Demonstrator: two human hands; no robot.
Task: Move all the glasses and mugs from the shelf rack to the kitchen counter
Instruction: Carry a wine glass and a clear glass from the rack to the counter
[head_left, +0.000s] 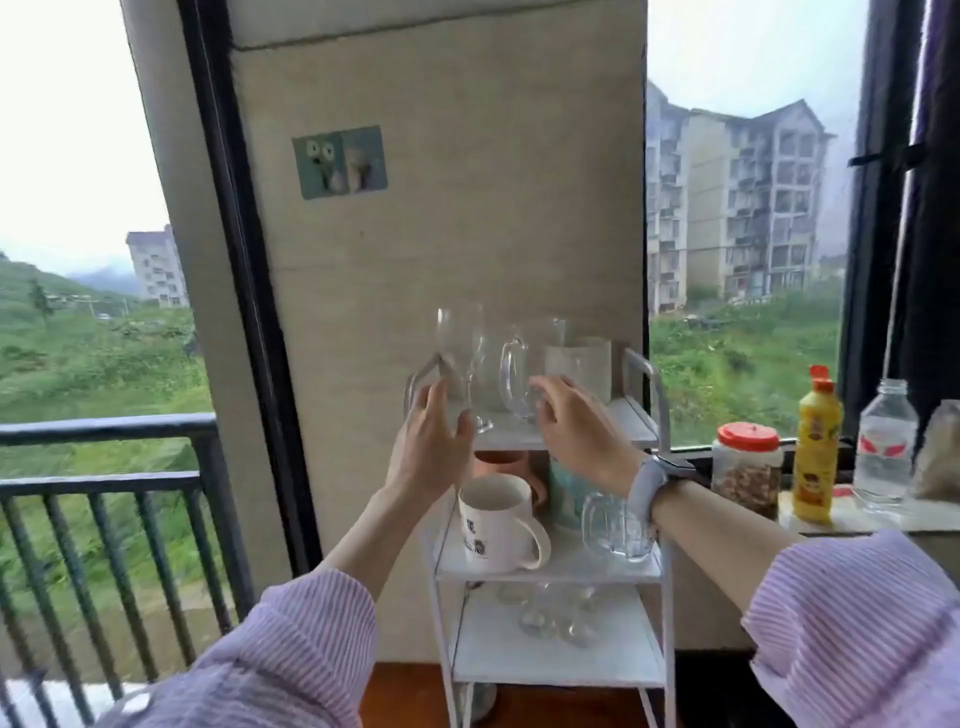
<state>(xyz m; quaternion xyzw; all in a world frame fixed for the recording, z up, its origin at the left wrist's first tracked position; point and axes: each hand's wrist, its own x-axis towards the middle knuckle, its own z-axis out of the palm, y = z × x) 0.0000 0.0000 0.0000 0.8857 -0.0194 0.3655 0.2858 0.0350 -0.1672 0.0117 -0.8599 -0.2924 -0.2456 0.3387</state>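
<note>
Sleeves (291, 654): striped, pushed up the forearms, nearest the lens; both arms reach forward to the rack.

Rack (644, 374): white, three tiers, set against the wall between two windows. All listed glassware is on it; no kitchen counter is in view, so the task looks barely begun.

Left hand (431, 441): fingers spread wide, empty, at the top tier's front left corner, just short of the wine glass (460, 343). Likely opened to take the stem or bowl.

Right hand (576, 426): fingers loosely fanned, empty, at the top tier's front edge, near the handle of the glass mug (519, 374). A watch (660, 478) sits on the wrist.

Top tier, rear: a tall clear glass and a frosted cup (584, 364), close-packed behind the two front pieces, so the front pieces must come off first.

Middle tier: white mug (496, 525) at the front left, handle turned outward; small glass mug (613, 530) at the front right; a pink and a teal cup behind, partly hidden.

Bottom tier: several small clear glasses (550, 613), count unclear.

Sill, right: jar (748, 475), yellow bottle (818, 447), water bottle (883, 447).
</note>
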